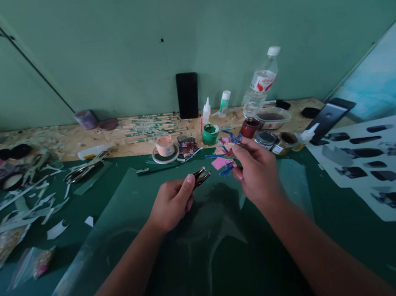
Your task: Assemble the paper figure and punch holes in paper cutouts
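Observation:
My left hand (172,201) is closed round a small black hand tool (202,176) with two shiny prongs pointing right; its grip is hidden in the fist. To the right, my right hand (259,168) has its thumb and fingers pinched together beside pink and blue scraps (220,163). Whether the fingers hold some of these scraps or only overlap them I cannot tell. Both hands are above a clear plastic sheet (119,223) on the dark green mat. Just beyond stand an open jar of green paint (210,134) and a peach-coloured jar (165,146).
A phone (188,95) leans on the wall beside a glue bottle (206,111), glue stick (225,103) and water bottle (261,83). Metal pliers-like tools (86,168) and cut strips (18,215) clutter the left. White paper (382,171) with dark pieces lies right.

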### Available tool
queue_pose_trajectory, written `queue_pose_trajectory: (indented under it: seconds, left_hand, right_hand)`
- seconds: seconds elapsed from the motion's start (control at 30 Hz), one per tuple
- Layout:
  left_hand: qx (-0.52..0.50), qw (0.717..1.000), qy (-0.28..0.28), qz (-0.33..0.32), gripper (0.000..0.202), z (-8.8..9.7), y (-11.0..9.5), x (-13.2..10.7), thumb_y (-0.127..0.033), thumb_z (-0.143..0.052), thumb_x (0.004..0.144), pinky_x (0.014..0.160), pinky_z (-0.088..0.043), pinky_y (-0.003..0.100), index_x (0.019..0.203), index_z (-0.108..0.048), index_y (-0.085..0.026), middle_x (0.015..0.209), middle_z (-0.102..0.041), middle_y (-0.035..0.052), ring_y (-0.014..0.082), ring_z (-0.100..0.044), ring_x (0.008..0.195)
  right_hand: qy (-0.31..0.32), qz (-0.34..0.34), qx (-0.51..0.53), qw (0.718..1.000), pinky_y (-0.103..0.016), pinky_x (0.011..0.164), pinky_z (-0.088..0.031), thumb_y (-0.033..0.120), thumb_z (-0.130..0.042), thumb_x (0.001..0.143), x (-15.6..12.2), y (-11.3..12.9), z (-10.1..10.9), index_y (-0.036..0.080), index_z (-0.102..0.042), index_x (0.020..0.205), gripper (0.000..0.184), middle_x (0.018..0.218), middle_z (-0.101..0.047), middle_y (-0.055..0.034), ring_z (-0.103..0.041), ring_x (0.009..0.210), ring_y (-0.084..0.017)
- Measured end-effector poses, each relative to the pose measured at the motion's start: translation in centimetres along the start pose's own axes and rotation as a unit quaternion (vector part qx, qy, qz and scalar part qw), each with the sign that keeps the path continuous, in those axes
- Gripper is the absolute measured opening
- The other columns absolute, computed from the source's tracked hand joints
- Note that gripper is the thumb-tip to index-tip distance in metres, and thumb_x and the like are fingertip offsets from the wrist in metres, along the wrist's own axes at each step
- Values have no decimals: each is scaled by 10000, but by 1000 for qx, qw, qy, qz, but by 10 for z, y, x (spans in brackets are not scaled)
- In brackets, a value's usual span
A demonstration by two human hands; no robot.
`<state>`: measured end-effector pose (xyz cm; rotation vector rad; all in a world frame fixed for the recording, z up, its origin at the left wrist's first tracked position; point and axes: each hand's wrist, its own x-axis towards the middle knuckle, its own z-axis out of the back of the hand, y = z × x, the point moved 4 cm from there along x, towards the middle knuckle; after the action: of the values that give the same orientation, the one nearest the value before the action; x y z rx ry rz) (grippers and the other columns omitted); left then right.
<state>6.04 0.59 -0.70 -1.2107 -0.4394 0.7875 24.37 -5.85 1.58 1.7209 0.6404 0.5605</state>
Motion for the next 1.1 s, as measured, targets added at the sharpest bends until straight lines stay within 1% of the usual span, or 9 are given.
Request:
queue_pose_trajectory:
  seconds: [0.13,0.23,0.33,0.43,0.5,0.63,0.77,0.93,1.1]
  left_hand:
    - [34,999,-12,-11,584,0,-3,-2,-611,-333,936,455,-315,217,577,-491,-178,473,-494,-22,87,-430,402]
    - [76,996,-35,-37,581,-1,-7,-4,-591,-335,944,478,-315,220,563,-482,-178,477,-496,-21,89,-435,428]
    - [105,992,-47,-57,571,-2,-9,-5,-570,-329,953,492,-316,226,562,-477,-182,454,-467,-27,96,-430,436]
    - [100,991,-57,-63,556,-2,-8,-5,-554,-335,958,505,-325,224,578,-492,-180,493,-506,-18,101,-457,466]
    - [89,992,-59,-68,554,-2,-7,-5,-546,-335,961,517,-336,221,583,-502,-178,517,-526,-13,104,-472,484]
    - [74,993,-57,-79,553,-3,-7,-5,-533,-334,968,529,-345,223,582,-508,-177,511,-512,-19,101,-472,480]
    - [52,994,-52,-85,520,-5,-10,-7,-521,-345,969,523,-348,221,615,-509,-178,524,-518,-27,96,-473,467]
    - [73,991,-55,-94,518,-7,-11,-7,-502,-341,973,542,-348,224,609,-516,-176,527,-530,-20,103,-481,492]
    - [91,988,-60,-113,503,-6,-13,-8,-488,-349,974,557,-342,231,624,-524,-173,547,-530,-15,110,-487,520]
  right_hand:
    - [5,3,-24,1000,-176,365,-306,373,-683,771,-3,1,-1,191,-624,1188,459,791,-632,-1,-450,506,-60]
    - [-5,6,-24,1000,-182,368,-321,381,-695,766,-5,0,-1,186,-616,1212,494,753,-617,17,-444,484,-56]
    - [-12,13,-31,999,-191,377,-342,400,-696,770,-6,1,1,196,-603,1232,514,741,-615,24,-475,489,-67]
    - [-6,21,-56,998,-202,386,-359,407,-675,786,-8,5,1,192,-595,1253,520,738,-617,15,-511,509,-85]
    - [-1,27,-72,997,-208,385,-361,399,-657,798,-10,9,0,185,-595,1259,512,723,-612,14,-499,490,-82]
    - [3,49,-96,994,-226,403,-393,383,-643,807,-14,15,0,189,-606,1248,484,709,-619,10,-486,477,-84]
    - [-7,90,-125,988,-237,436,-424,384,-654,798,-15,19,2,208,-636,1218,456,674,-611,23,-479,481,-89]
    - [-9,109,-140,984,-236,448,-434,382,-634,813,-15,22,3,208,-636,1223,445,654,-592,30,-485,485,-94]
    - [-9,132,-178,975,-240,461,-445,375,-623,824,-19,25,3,206,-643,1223,434,673,-609,13,-514,513,-107]
